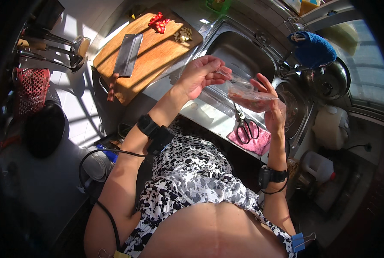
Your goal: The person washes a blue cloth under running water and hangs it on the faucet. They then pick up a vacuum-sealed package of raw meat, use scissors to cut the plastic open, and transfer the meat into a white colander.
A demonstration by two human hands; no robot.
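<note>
A clear plastic bag (250,98) with reddish contents, perhaps meat, is held up between my hands over the near edge of the sink. My left hand (206,75) pinches its thin, loose end between thumb and fingers. The filled part rests in my right hand (274,108), whose thumb and fingers are around it. Just below the bag, black-handled kitchen scissors (246,127) lie partly on a pink cloth (259,142). To the left, a cleaver (129,56) lies on a wooden cutting board (114,51), with chopped red chili (159,23) and chopped garlic (183,34) near its far edge.
Behind my hands is a steel sink basin (240,51), with a smaller basin (290,109) at right. A blue cloth (314,50) hangs near the faucet. Ladles (77,58), a red perforated basket (32,87) and a dark pan (45,129) are at left. A white jug (317,167) stands lower right.
</note>
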